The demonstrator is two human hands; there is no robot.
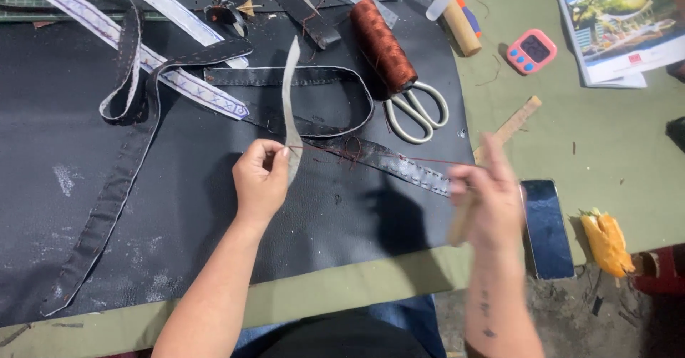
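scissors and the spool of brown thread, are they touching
Touching. The head view shows the lower end of the spool of brown thread lying over the top of the scissors, right where the handles meet, with no gap visible between them.

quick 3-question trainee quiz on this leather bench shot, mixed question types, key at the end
1. True or false: the left hand pinches a narrow strap that stands up from the black leather sheet.
2. What lies right beside the spool of reddish-brown thread? A) scissors B) a hammer C) a cup
3. Fill in: a dark phone lies on the green table just to the ____ of the right hand.

Key: 1 true; 2 A; 3 right. The right hand is motion-blurred, seemingly gripping a wooden handle with thread running toward the left hand.
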